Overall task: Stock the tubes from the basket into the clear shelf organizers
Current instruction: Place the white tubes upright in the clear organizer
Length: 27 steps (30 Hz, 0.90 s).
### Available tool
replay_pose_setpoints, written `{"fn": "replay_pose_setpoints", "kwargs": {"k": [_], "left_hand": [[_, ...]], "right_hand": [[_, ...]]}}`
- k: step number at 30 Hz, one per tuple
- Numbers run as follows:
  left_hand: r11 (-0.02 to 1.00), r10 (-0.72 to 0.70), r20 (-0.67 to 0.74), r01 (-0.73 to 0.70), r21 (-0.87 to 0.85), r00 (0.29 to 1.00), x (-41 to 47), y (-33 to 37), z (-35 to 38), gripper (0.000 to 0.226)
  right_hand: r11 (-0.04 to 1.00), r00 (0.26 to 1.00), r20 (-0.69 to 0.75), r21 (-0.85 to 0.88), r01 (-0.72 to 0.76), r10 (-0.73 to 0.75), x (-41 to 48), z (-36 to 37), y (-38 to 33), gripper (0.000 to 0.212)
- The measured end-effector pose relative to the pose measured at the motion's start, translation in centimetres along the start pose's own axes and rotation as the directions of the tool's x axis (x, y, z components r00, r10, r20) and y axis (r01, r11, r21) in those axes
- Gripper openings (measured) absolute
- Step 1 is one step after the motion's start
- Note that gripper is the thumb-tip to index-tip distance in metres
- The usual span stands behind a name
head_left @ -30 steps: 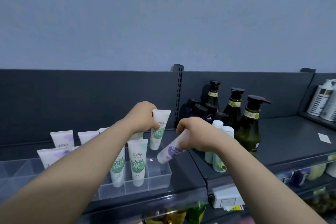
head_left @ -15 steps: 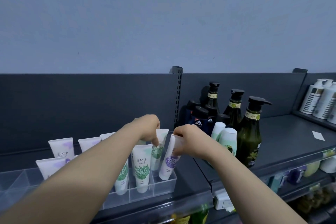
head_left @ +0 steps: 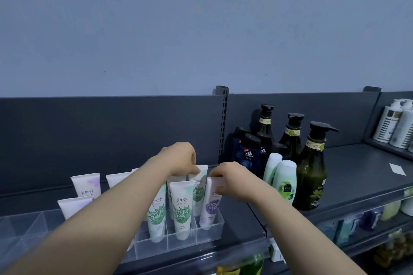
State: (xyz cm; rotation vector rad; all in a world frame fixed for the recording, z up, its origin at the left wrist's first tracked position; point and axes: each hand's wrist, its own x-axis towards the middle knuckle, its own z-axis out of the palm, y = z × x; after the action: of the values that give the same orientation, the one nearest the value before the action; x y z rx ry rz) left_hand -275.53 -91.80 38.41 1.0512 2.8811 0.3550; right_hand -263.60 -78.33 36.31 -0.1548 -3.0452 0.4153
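Two hands work at the right end of the clear organizer [head_left: 207,233]. Within the last second the purple tube [head_left: 211,205] has gone from a slant above the organizer's front right compartment to standing cap-down inside it, nearly upright. The right hand [head_left: 230,179] still pinches the tube's flat crimped top between curled fingers and thumb, so it has not let go yet. The left hand [head_left: 181,158] has kept its fingers curled over the top edge of a green tube [head_left: 199,194] in the organizer's back row, just behind the purple one, seemingly steadying it out of the way. This tube looks as good as stocked. What remains, I judge, is to release both and fetch another. The basket is out of view, and clear compartments toward the organizer's left end show no tube.
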Motion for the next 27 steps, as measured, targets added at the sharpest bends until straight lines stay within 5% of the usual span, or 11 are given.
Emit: {"fn": "replay_pose_setpoints", "kwargs": {"k": [14,22,27], "left_hand": [[0.992,0.074,-0.379,-0.03,0.123,0.923,-8.4,1.5,-1.1,0.046],[0.99,0.135,-0.479,-0.131,0.042,0.867,-10.9,5.7,1.3,0.046],[0.977,0.212,-0.425,-0.202,0.07,0.88,-10.9,9.9,4.2,0.049]], "right_hand": [[0.996,0.962,-0.258,-0.025,0.086,-0.089,-3.4,-2.6,0.3,0.045],[0.993,0.912,-0.396,-0.087,0.08,-0.108,-8.0,-2.3,2.3,0.052],[0.996,0.907,-0.418,-0.083,0.023,-0.056,-11.5,-0.8,5.3,0.055]]}}
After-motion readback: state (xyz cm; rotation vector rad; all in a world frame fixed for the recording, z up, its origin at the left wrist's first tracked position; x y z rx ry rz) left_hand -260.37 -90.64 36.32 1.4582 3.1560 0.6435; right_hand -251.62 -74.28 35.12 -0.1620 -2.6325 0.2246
